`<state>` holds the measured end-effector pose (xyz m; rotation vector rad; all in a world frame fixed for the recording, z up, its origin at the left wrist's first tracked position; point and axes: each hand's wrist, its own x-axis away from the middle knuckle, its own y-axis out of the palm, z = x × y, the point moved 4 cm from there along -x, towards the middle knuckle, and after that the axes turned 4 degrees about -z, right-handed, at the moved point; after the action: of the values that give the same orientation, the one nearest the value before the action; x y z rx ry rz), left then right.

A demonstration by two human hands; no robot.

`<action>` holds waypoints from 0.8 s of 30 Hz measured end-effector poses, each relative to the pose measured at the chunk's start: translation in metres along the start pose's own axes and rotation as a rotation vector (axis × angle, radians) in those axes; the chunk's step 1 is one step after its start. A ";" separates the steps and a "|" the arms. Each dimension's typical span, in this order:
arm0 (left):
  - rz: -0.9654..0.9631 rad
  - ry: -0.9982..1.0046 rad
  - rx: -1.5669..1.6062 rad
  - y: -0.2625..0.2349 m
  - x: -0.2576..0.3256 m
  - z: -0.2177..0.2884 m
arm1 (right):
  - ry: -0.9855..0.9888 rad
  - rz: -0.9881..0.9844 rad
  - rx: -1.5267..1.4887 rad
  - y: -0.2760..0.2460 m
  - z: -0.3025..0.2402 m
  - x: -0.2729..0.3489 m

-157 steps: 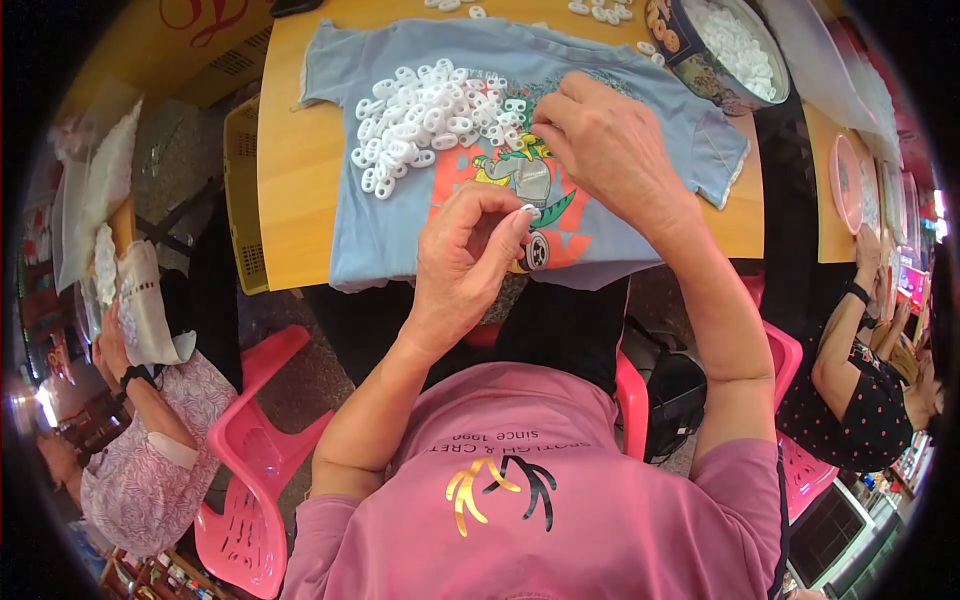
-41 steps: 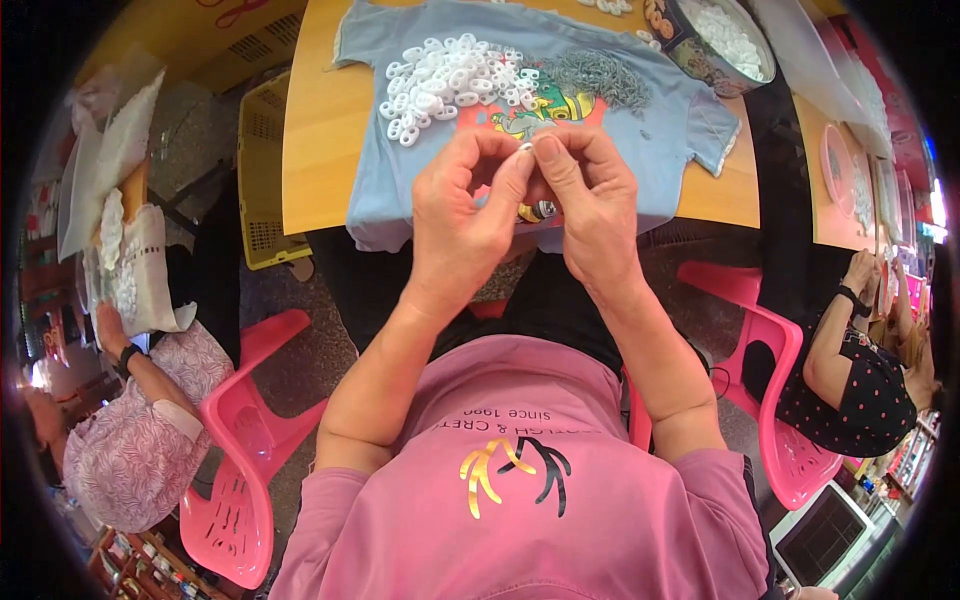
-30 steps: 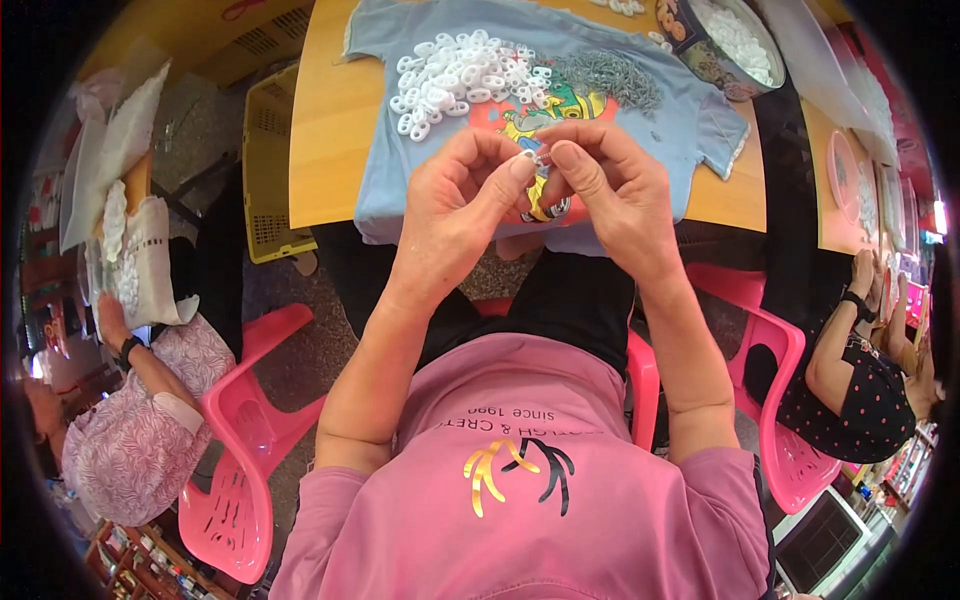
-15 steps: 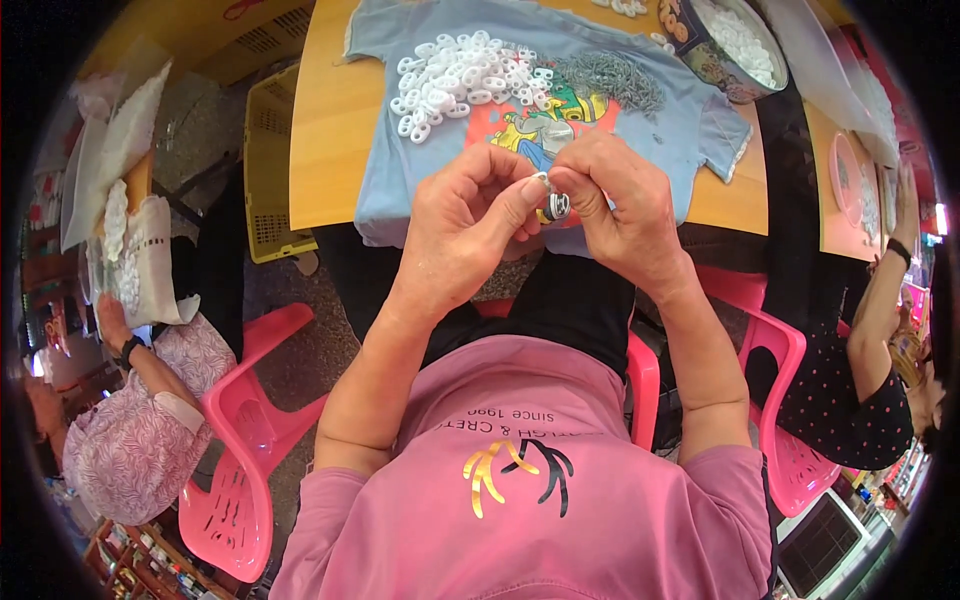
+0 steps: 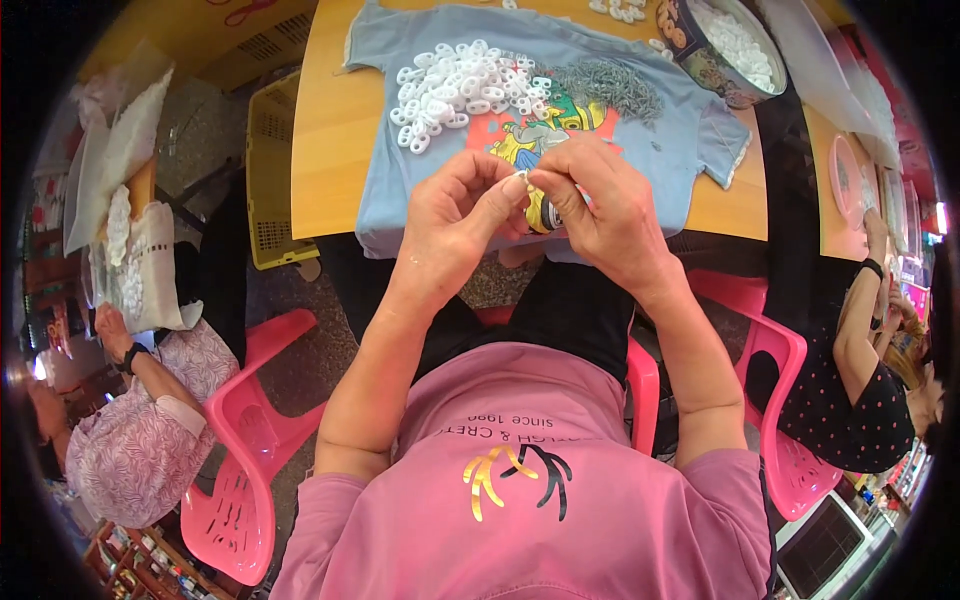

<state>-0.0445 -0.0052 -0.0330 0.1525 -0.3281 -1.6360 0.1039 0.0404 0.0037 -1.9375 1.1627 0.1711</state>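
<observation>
My left hand (image 5: 450,215) is closed in a pinch on a small white plastic piece (image 5: 521,177), just above the table's near edge. Fingertip to fingertip with it, my right hand (image 5: 612,215) pinches at the same piece; whatever else it holds is too small to make out. Beyond my hands, a pale blue T-shirt (image 5: 385,190) with a printed cartoon covers part of the table. On it lie a heap of white oval two-holed plastic pieces (image 5: 440,92) and, to their right, a heap of small thin grey parts (image 5: 625,92).
A patterned round tin (image 5: 738,92) holding white pieces stands at the table's far right. A yellow crate (image 5: 268,190) is at the left. Pink chairs (image 5: 235,500) flank me. One person (image 5: 140,430) sits at left, another (image 5: 850,400) at right, near a pink basin (image 5: 846,180).
Both hands have shifted slightly left, still pinched together. The person at the right has moved an arm toward the pink basin.
</observation>
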 end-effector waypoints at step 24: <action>0.216 -0.027 0.103 -0.042 0.024 -0.009 | 0.046 -0.069 0.073 0.032 0.040 -0.041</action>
<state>-0.0842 -0.0279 -0.0516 0.1676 -0.4349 -1.4088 0.0677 0.0894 -0.0203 -1.9231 1.1148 0.0465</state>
